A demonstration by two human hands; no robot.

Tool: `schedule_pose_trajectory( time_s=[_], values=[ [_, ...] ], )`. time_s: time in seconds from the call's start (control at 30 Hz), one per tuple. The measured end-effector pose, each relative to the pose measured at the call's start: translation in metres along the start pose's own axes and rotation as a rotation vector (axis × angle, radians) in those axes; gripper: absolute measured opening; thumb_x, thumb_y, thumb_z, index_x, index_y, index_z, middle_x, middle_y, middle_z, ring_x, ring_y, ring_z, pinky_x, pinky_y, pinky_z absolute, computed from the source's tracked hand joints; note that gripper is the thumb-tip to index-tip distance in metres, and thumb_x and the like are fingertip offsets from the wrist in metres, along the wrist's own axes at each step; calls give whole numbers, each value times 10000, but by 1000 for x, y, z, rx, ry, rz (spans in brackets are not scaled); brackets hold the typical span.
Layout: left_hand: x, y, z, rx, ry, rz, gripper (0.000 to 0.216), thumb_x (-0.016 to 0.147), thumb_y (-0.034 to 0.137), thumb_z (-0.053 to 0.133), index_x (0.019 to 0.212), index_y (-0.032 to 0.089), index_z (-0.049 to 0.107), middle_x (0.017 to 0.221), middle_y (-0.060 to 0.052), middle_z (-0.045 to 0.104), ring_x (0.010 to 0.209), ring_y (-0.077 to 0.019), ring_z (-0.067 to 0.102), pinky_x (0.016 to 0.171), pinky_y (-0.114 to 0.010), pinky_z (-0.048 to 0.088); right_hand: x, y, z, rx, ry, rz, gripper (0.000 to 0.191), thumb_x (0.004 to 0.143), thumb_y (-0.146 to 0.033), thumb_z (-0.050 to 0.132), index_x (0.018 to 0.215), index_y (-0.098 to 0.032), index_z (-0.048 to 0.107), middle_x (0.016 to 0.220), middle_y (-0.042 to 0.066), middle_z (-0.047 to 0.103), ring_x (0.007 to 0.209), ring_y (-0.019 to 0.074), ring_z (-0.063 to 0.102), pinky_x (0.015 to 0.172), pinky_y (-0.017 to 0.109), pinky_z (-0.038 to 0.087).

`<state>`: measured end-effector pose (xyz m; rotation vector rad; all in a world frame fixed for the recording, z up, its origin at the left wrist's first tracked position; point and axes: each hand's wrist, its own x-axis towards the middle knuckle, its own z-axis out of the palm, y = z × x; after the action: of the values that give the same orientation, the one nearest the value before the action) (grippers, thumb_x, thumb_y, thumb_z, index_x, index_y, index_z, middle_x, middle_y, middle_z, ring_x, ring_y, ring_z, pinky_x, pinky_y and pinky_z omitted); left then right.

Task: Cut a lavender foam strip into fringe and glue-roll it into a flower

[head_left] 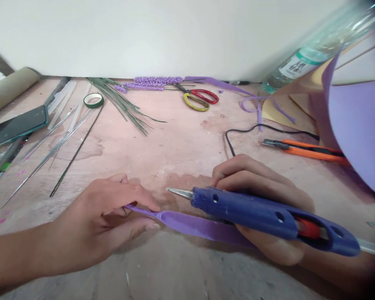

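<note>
Between the thumb and fingers of my left hand [112, 212] is pinched one end of a purple strip [200, 227], which narrows and folds at the pinch. The strip runs right and passes behind a blue hot glue gun [246, 210]. My right hand [265, 191] is wrapped round the glue gun from behind and below. Its metal nozzle points left, a little above the strip and apart from it. A clear glue stick [371, 247] sticks out of the gun's back end. Whether the right fingers also touch the strip is hidden.
Scissors [200, 99], green stems [121, 104], purple fuzzy pieces [156, 81] and green tape [93, 100] lie at the back. Metal wires [56, 143] and a phone [18, 125] are left. Right are an orange cutter [309, 151], a black cord [268, 126], a bottle [303, 62] and a purple sheet [362, 129].
</note>
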<state>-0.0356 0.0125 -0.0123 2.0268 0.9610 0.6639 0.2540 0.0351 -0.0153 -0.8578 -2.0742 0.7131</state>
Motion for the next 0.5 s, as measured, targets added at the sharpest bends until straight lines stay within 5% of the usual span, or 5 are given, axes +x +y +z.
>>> schedule_pose_trajectory(
  time_s=[0.27, 0.5],
  values=[
    [6, 7, 9, -175, 131, -21, 74, 920, 202, 724, 944, 269, 744, 859, 63, 793, 733, -72, 711, 662, -109, 538, 0, -1, 1, 44, -13, -28, 49, 886, -265, 633, 922, -232, 628, 817, 50, 645, 697, 193, 629, 580, 328, 508],
    [5, 9, 14, -300, 135, -136, 75, 908, 247, 737, 917, 194, 788, 946, -57, 818, 836, -179, 764, 690, -212, 577, 5, -8, -5, 21, -33, 39, 118, 822, -177, 658, 911, -254, 647, 828, 33, 655, 689, 189, 646, 583, 325, 520]
  ],
)
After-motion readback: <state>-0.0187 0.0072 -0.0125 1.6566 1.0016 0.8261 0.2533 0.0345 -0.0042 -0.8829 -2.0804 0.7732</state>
